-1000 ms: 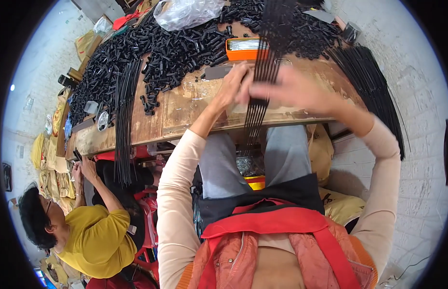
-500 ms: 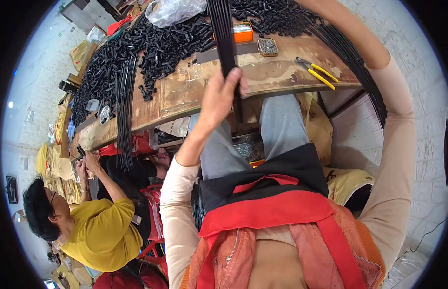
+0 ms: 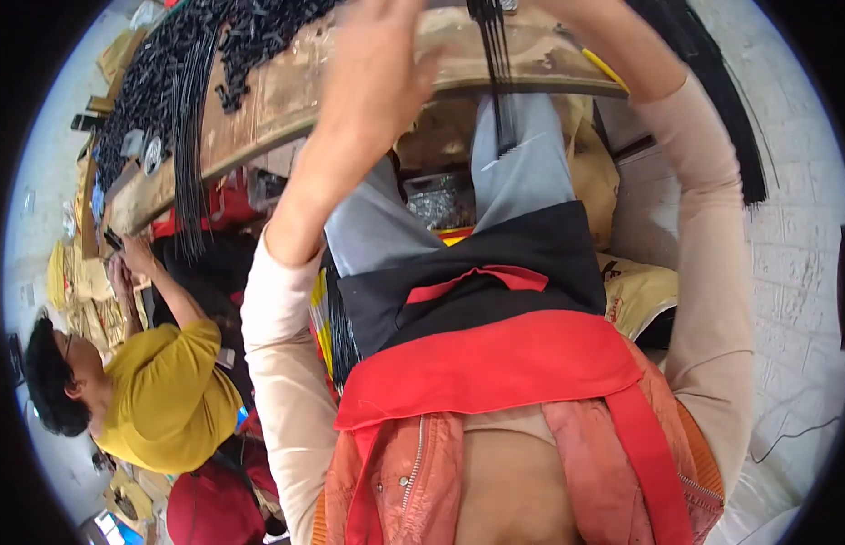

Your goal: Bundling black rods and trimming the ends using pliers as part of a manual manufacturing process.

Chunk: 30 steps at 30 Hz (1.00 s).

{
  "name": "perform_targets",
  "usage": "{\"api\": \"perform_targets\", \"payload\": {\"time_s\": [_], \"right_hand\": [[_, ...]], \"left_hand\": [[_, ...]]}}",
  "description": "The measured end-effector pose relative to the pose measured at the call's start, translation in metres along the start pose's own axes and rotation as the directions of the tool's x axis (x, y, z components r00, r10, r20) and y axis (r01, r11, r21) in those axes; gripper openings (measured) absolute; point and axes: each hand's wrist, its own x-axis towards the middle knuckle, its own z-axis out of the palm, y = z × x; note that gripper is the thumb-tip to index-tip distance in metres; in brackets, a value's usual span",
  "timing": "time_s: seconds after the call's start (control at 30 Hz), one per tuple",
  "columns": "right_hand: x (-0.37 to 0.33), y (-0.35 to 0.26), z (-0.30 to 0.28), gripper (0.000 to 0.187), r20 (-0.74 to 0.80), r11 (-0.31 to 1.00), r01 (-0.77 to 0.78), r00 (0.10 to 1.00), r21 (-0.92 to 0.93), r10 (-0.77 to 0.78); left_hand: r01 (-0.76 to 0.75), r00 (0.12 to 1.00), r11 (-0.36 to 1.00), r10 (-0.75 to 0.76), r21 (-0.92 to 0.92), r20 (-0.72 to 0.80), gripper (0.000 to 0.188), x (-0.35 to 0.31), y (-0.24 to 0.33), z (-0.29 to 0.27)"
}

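My left hand (image 3: 377,77) is raised over the table at the upper edge, smeared by motion. Its thumb stands apart from the fingers, whose tips are cut off, and nothing shows in its grasp. A bundle of thin black rods (image 3: 497,73) hangs over the table's front edge, to the right of that hand and apart from it. The lower ends of the rods reach above my knees. My right forearm (image 3: 645,54) runs up past the upper edge, so the right hand is out of the picture. Beside that arm hangs a thicker bundle of black rods (image 3: 727,118).
The wooden table (image 3: 277,123) carries a heap of small black parts (image 3: 159,77) and more black rods (image 3: 193,136). Yellow-handled pliers (image 3: 606,71) lie near my right arm. At the left a person in a yellow top (image 3: 164,391) handles a small dark piece.
My left hand has let go of the black rods and moved left and up. The right hand is still beyond the upper edge. The view has shifted, with the table higher.
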Motion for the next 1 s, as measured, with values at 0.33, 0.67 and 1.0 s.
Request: {"api": "perform_targets", "payload": {"time_s": [0.33, 0.67, 1.0], "right_hand": [[-0.123, 0.185, 0.036, 0.052, -0.36, 0.967, -0.222, 0.898, 0.128, 0.254], [-0.168, 0.219, 0.043, 0.035, -0.28, 0.882, -0.427, 0.837, 0.202, 0.469], [-0.134, 0.19, 0.046, 0.012, -0.305, 0.934, -0.354, 0.886, 0.047, 0.35]], "left_hand": [[0.702, 0.634, 0.56, -0.211, -0.44, 0.744, 0.044, -0.156, -0.041, 0.098], [0.922, 0.224, 0.367, -0.249, -0.122, 0.942, 0.038, -0.194, -0.021, 0.092], [0.907, 0.393, 0.302, -0.349, -0.294, 0.851, 0.024, -0.076, -0.12, -0.004]]}}
